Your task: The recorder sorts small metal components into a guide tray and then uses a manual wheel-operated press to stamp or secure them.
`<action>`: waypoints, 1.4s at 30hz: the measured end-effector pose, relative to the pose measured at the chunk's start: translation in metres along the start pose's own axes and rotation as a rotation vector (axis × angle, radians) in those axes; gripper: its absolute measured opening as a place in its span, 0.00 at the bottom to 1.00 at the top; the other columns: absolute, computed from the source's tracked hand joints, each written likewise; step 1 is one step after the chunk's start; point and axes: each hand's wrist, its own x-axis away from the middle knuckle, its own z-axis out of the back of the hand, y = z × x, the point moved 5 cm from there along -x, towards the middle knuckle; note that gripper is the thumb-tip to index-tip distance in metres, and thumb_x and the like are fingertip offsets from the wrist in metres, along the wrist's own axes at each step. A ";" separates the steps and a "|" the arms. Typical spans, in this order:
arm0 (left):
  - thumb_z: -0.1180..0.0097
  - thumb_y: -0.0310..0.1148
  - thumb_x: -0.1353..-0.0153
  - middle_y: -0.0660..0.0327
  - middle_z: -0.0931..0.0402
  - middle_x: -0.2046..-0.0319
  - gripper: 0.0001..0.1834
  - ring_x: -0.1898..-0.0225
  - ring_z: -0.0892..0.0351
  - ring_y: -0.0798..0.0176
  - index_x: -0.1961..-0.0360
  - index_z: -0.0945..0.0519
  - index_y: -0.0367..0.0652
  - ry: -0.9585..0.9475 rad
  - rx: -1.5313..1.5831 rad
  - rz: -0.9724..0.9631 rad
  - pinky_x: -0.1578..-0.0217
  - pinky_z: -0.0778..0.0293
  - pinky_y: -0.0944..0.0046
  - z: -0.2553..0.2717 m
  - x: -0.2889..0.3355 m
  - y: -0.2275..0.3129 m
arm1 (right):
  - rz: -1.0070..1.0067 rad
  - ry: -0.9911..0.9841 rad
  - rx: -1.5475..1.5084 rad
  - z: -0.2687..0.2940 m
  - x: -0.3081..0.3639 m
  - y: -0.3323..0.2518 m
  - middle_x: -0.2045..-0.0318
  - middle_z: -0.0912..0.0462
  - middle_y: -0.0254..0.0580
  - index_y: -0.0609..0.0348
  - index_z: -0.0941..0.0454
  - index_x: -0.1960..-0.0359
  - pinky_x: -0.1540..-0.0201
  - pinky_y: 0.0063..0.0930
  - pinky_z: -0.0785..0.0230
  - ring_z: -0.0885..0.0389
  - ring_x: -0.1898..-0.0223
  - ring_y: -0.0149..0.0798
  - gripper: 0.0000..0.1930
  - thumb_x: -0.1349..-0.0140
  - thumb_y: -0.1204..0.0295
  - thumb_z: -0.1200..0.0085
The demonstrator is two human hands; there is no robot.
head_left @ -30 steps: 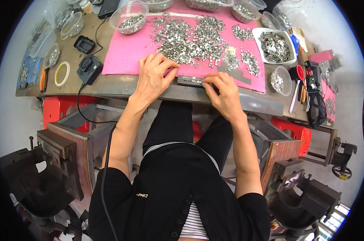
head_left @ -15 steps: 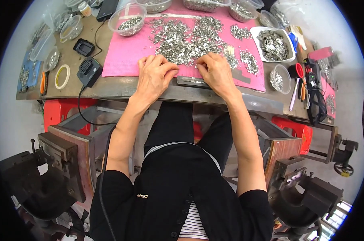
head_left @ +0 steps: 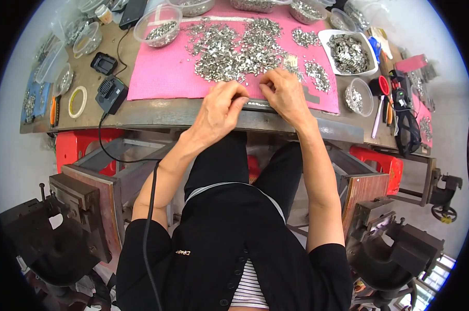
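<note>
My left hand (head_left: 219, 110) is at the bench's front edge, thumb and fingers closed together over the left end of a narrow dark metal bar (head_left: 258, 104). A row of small shiny bits shows along that bar. Beside its right end, my right hand (head_left: 285, 94) has thumb and forefinger drawn together in a pinch. Anything between the fingertips of either hand is too small or hidden to make out. Just beyond the hands, a heap of small silvery metal pieces (head_left: 229, 54) spreads over a pink mat (head_left: 157, 78).
Clear plastic tubs (head_left: 158, 32) of metal pieces line the back. At right stand a white tray (head_left: 325, 39), a round tub (head_left: 366, 106) and a red-cupped scoop (head_left: 382, 85). A black charger (head_left: 111, 93) and tape roll (head_left: 78, 102) lie left; its cable (head_left: 101, 140) hangs by my left arm.
My left hand has moved right and toward me, now covering the bar's left end. My right hand stays near the bar's right end, still pinched. The whole view has shifted slightly.
</note>
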 end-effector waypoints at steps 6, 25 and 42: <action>0.39 0.20 0.41 0.55 0.23 0.65 0.06 0.60 0.24 0.51 0.63 0.22 0.35 -0.005 -0.041 -0.098 0.57 0.28 0.56 -0.020 -0.002 0.007 | -0.019 -0.068 -0.097 0.000 0.001 0.004 0.72 0.19 0.47 0.61 0.14 0.65 0.63 0.40 0.27 0.18 0.67 0.48 0.05 0.42 0.76 0.36; 0.35 0.21 0.46 0.55 0.21 0.64 0.09 0.61 0.21 0.50 0.63 0.21 0.38 0.037 -0.255 -0.242 0.58 0.25 0.54 -0.023 0.003 0.015 | -0.274 0.016 -0.411 0.018 0.024 -0.002 0.70 0.17 0.47 0.65 0.21 0.62 0.62 0.36 0.24 0.16 0.66 0.46 0.05 0.38 0.79 0.40; 0.33 0.22 0.44 0.55 0.19 0.63 0.09 0.60 0.19 0.51 0.62 0.19 0.37 -0.002 -0.136 -0.138 0.57 0.24 0.55 -0.024 0.002 0.007 | -0.037 0.183 -0.196 0.011 0.052 -0.024 0.64 0.18 0.41 0.60 0.21 0.64 0.55 0.38 0.33 0.21 0.60 0.46 0.07 0.43 0.80 0.37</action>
